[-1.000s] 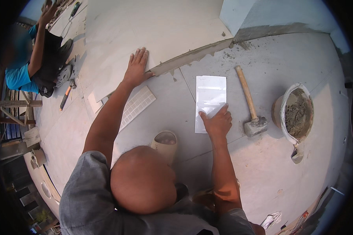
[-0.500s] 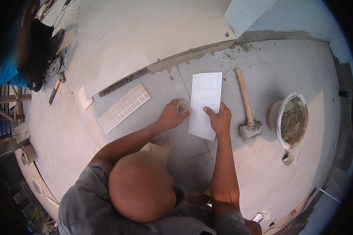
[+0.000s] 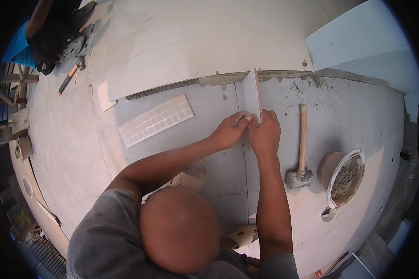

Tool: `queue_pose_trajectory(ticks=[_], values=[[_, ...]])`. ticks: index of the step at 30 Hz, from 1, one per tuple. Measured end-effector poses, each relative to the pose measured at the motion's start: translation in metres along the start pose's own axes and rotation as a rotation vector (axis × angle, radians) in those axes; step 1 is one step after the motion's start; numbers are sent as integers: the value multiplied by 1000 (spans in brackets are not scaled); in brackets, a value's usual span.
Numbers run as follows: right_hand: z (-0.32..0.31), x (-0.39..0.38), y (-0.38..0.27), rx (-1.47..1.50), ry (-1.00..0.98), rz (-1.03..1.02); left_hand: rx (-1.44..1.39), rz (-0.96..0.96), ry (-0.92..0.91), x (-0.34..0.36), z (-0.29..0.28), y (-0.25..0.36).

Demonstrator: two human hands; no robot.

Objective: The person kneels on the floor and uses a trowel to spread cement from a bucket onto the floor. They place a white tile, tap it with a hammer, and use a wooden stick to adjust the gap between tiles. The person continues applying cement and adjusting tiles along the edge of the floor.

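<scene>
My left hand (image 3: 229, 131) and my right hand (image 3: 266, 131) both grip the lower end of a white rectangular tile (image 3: 251, 93), tilted up on its long edge with a reddish side showing. Its far end is by a mortar-smeared edge (image 3: 223, 81) of the large pale tiled area above. Left of my hands lies a long tile strip (image 3: 154, 122) with a grid pattern on its upturned face. To my right lie a wooden-handled mallet (image 3: 299, 177) and a bucket of grey mortar (image 3: 347, 179), with a small trowel (image 3: 328, 214) beside the bucket.
A co-worker (image 3: 42, 42) in a blue top is at the upper left, near an orange-handled hammer (image 3: 69, 79). A tile offcut (image 3: 106, 96) lies by the gap along the edge. A pale blue wall (image 3: 358, 37) rises upper right. Wooden framing (image 3: 18, 83) stands at the far left.
My left hand left the pale tiled edge and joined my right on the white tile, which has turned from lying face up to standing on its edge. The view has shifted too.
</scene>
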State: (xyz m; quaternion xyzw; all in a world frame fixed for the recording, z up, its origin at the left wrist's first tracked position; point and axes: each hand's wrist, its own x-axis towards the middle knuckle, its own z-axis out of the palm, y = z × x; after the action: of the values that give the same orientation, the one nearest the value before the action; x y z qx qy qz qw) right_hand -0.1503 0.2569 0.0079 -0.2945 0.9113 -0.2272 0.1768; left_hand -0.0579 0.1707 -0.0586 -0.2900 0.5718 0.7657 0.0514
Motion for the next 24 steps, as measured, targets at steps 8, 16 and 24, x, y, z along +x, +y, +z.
queue_pose_trajectory(ticks=[8,16,24], values=[[3,-3,-5,58,-7,-37,252,-121,195,0,13,62],[-5,-4,9,87,-50,8,477,-212,268,33,21,76],[-90,-64,141,-316,-118,-12,284,-268,233,29,33,90]])
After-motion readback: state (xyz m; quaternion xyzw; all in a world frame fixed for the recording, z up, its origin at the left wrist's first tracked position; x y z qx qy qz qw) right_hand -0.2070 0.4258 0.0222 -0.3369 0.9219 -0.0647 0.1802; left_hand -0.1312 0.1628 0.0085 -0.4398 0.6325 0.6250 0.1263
